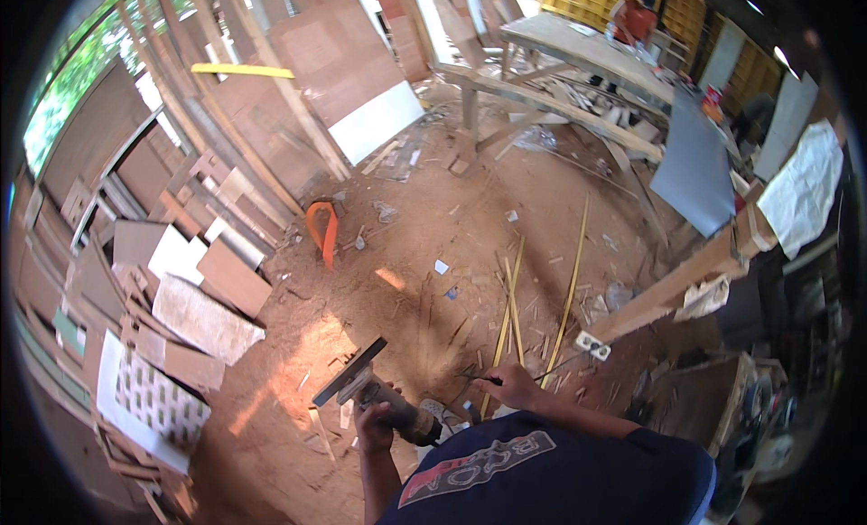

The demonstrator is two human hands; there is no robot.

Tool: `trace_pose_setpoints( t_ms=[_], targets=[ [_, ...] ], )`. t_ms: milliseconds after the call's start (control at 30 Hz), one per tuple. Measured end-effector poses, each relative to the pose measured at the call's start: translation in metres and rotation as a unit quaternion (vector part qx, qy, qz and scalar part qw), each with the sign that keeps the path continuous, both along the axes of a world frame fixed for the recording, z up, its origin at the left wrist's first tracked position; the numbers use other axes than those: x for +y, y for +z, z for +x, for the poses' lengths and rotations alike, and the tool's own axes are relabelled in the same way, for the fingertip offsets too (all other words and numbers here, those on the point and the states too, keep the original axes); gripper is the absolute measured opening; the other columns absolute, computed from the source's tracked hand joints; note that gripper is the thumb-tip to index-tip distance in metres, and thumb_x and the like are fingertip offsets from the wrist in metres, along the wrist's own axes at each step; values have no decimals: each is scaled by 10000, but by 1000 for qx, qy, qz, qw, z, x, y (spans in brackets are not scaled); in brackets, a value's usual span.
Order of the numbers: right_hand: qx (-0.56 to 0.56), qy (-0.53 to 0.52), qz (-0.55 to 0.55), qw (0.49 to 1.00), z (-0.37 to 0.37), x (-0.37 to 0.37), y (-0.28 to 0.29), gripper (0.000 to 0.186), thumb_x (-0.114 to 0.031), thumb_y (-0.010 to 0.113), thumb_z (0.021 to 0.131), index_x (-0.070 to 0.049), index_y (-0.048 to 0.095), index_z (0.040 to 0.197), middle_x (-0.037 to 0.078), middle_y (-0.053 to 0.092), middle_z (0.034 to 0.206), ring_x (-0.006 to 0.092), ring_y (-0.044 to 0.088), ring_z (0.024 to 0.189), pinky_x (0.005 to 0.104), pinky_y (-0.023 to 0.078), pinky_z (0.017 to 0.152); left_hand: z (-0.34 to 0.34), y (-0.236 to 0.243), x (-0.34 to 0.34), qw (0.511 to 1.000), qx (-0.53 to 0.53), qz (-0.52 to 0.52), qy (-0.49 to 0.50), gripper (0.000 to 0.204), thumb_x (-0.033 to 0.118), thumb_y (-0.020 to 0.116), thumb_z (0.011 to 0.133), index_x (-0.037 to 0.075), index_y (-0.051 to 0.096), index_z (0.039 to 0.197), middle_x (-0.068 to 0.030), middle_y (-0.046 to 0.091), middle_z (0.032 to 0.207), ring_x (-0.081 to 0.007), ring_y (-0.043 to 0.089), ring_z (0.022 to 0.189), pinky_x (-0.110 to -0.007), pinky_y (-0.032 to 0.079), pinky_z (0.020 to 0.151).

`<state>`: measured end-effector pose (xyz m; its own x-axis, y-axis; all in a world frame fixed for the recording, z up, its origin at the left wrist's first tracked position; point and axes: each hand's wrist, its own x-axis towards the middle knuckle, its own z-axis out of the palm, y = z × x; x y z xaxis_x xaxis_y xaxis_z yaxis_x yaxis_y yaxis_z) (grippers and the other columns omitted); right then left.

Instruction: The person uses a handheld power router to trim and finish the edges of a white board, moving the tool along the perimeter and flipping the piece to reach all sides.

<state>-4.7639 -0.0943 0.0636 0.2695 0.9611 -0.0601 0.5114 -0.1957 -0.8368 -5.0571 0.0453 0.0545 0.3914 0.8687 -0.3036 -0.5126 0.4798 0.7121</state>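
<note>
My left hand (pixel 373 427) is wrapped round the body of an angle grinder (pixel 415 425), whose dark flat disc (pixel 350 371) tilts up and away from me. Its lower end is close to my dark blue shirt. To the right, my right hand (pixel 513 386) is closed, with a thin black cord-like piece (pixel 493 380) poking out of the fingers. Whether that piece joins the grinder is hidden. Beyond the right hand, a white socket block (pixel 592 346) sits by a wooden beam, and a dark line runs from it toward my right wrist.
Offcuts and boards (pixel 208 322) lean at the left. Yellow strips (pixel 510 299) and scraps litter the dirt floor. An orange strap loop (pixel 323 234) lies ahead. A long workbench (pixel 587 51) stands at the back, with a person in red (pixel 635 21) beside it. A wooden beam (pixel 668 285) slants at right.
</note>
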Motion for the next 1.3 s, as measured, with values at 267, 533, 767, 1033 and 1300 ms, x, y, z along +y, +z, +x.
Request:
trace_pose_setpoints(
  t_ms=[267,533,767,1033,1300],
  targets=[
    [76,-223,-85,968,-85,-37,31,360,-351,724,985,3,755,930,103,609,649,131,527,596,351,447,568,9,3,73,978,-11,4,-206,620,90,684,711,14,525,1305,-186,664,1136,-331,691,1039,-463,595,903],
    [66,-456,6,887,-181,-150,20,399,-332,708,1019,27,685,845,6,541,651,74,486,660,304,423,583,19,-10,46,894,-66,9,-442,565,5,590,793,27,557,1357,-209,691,1223,-368,682,1140,-505,567,972],
    [103,-713,165,674,-335,-252,-25,464,-232,707,1034,-59,486,665,-95,416,670,36,336,635,285,263,533,-33,-2,-22,835,12,17,-550,520,-30,622,761,-11,611,1280,-193,722,1132,-347,723,1034,-485,585,931],
    [52,-761,49,644,-493,-283,-96,531,-330,762,975,-10,470,667,-4,368,588,87,326,608,331,291,516,-81,19,-41,795,23,51,-605,550,-52,663,729,-9,608,1275,-188,722,1119,-339,727,1014,-491,603,885],
    [94,-731,-207,643,-658,-266,-174,370,-387,684,965,-52,798,854,211,724,763,349,753,782,454,562,719,-138,-1,4,783,56,73,-615,546,-50,699,706,17,611,1241,-168,720,1076,-318,723,980,-480,601,863]
  ],
)
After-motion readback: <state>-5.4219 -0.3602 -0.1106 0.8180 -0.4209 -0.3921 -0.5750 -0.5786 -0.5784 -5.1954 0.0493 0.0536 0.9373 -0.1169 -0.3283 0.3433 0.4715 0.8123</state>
